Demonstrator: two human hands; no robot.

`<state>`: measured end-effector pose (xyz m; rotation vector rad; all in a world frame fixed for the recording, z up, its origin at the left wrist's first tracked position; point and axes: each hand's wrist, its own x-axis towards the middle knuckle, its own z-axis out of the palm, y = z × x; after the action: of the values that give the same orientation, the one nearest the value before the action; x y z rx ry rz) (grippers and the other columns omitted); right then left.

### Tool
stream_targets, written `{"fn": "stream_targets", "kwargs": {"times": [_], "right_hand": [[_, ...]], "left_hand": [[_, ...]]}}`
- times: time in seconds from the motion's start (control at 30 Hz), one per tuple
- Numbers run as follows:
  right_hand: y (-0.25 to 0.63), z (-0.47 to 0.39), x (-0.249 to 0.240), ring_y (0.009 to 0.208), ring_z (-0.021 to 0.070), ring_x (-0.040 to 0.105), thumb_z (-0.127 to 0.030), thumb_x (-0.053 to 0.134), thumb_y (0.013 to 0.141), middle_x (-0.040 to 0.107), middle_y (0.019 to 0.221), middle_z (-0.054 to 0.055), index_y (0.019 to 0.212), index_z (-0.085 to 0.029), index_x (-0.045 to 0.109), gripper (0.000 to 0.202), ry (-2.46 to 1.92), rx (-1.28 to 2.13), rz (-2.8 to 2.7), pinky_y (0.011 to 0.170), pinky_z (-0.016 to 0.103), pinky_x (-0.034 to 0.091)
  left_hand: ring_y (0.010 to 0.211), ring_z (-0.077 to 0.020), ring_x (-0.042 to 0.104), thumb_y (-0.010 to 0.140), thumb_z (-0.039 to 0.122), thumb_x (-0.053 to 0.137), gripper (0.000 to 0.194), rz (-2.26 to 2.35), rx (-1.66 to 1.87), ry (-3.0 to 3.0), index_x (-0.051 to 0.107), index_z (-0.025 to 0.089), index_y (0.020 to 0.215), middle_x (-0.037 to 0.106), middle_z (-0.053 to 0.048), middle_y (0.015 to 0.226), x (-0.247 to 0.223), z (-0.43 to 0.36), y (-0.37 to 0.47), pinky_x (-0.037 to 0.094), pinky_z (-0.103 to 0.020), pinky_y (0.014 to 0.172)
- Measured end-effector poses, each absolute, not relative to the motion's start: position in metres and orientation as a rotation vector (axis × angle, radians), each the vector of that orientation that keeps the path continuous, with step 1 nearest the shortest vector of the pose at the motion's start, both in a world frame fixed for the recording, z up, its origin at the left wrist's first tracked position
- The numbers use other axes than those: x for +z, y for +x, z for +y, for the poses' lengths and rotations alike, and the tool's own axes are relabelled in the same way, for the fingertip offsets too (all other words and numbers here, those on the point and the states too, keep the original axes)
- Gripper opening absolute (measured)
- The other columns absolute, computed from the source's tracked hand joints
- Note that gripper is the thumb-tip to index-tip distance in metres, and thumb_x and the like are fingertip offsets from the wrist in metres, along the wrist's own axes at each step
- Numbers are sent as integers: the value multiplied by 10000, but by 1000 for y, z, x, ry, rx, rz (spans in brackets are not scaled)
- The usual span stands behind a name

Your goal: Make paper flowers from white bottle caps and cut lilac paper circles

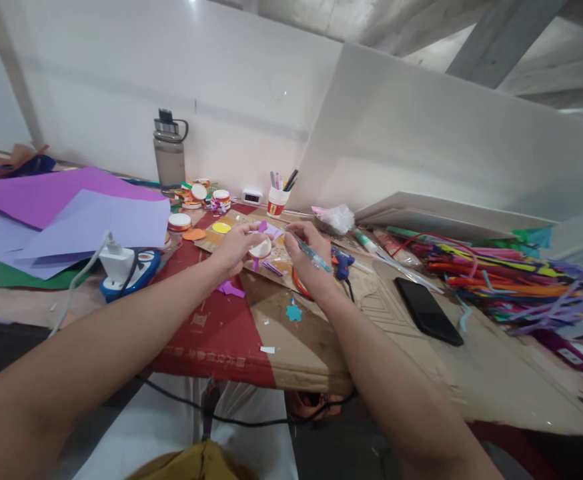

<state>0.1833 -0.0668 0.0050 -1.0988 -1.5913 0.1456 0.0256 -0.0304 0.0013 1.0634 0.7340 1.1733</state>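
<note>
My left hand (232, 252) is closed on a small white round piece (260, 249), held between thumb and fingers above the cardboard. Purple paper bits (262, 227) show right beside it. A clear teal pen (315, 255) lies slanted in my right hand (315, 275), its fingers curled around it close to the round piece. Under that hand shows an orange curved edge (300, 285), perhaps a scissors handle, mostly hidden. A blue glue gun (342, 264) lies just right of my right hand. Nearer me are a teal paper flower (294, 311) and purple paper scraps (231, 289).
At the back stand a water bottle (169, 157), finished-looking round pieces (199, 193) and a paper cup of pens (277, 201). Purple sheets (96, 227) and a blue power strip (131, 273) lie left. A phone (427, 310) and a heap of pipe cleaners (511, 277) are right.
</note>
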Motion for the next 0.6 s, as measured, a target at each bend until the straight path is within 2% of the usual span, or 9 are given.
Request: {"fn": "stream_targets", "kwargs": {"times": [0.23,0.6], "right_hand": [[178,-68,4,813,170,648,-338,570,857,702,929,52,978,-193,628,197,-1032,262,-1630,777,321,514],[178,-68,1,817,171,658,-363,586,866,701,917,47,987,-197,636,211,-1050,232,-1625,777,322,535]], "left_hand": [[621,-129,640,657,162,728,242,645,1152,1051,688,131,893,706,-54,779,5,-36,29,538,-247,566],[634,-116,623,608,178,783,382,636,1177,1068,701,143,980,705,-36,808,6,-42,34,486,-234,610]]}}
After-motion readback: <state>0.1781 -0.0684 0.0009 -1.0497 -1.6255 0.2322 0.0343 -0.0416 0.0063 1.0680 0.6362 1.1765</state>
